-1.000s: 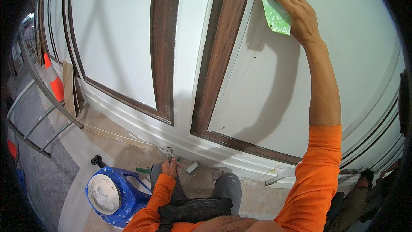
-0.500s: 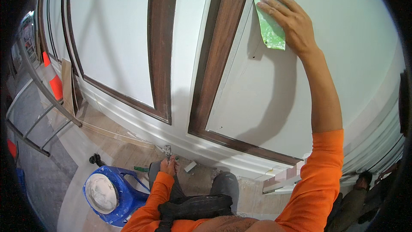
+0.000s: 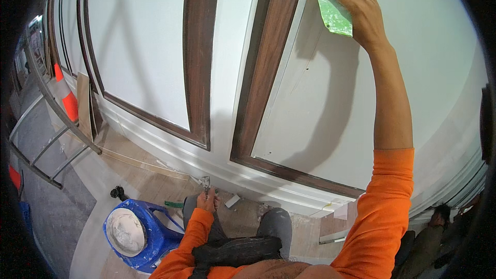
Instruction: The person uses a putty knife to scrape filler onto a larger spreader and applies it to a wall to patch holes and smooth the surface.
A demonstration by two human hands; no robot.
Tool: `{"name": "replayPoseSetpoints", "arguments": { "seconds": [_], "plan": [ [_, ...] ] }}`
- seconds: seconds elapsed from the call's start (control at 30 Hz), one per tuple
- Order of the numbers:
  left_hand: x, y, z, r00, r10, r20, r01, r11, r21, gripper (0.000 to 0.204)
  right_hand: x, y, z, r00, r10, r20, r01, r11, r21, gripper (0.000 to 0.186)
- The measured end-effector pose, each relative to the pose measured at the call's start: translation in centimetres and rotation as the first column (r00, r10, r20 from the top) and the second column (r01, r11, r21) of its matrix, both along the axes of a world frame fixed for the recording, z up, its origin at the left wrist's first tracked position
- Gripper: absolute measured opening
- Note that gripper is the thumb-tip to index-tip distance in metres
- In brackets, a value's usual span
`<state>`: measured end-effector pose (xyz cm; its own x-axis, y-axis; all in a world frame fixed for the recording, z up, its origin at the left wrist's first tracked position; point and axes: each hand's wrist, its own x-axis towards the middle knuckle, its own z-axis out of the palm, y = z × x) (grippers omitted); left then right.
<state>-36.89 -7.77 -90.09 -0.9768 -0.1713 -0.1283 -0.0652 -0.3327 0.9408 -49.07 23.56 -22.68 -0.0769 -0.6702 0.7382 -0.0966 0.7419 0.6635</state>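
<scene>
My right hand is raised at the upper right, its fingers pressing a green plastic spreader smeared with white filler to the white wall panel. The spreader sits just right of the brown wood trim. Low down, near the foot of the wall, my left hand is closed on a small putty knife with a whitish coated blade. To the left of that hand stands a blue plastic stool, bearing a round pan of white paste.
Curved metal rails and an orange-and-white cone stand at the left, beside narrow boards leaning on the wall. A small pale block lies on the floor. Another person's dark clothing shows at the lower right.
My right hand has slid the spreader upward along the panel. The left hand keeps its hold on the putty knife, and the whole view has shifted slightly.
</scene>
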Motion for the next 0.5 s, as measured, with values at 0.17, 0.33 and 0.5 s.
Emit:
{"name": "replayPoseSetpoints", "arguments": {
  "seconds": [0.17,0.33,0.5],
  "plan": [
    [0.1,-0.8,-0.7,0.999,-0.008,0.032,0.011,0.996,-0.088,0.044,-0.1,0.2,-0.1,0.999,-0.019,0.031,0.018,0.999,0.034,0.076],
    [0.0,-1.0,-0.4,0.998,-0.003,0.068,0.013,0.990,-0.142,0.051,-0.6,1.0,-1.3,0.999,-0.028,0.037,0.024,0.994,0.104,0.055],
    [0.1,-0.9,1.1,0.992,-0.014,0.127,0.039,0.980,-0.198,0.052,-0.1,1.5,-3.4,0.988,-0.089,0.123,0.069,0.984,0.164,0.057]
  ]
}}
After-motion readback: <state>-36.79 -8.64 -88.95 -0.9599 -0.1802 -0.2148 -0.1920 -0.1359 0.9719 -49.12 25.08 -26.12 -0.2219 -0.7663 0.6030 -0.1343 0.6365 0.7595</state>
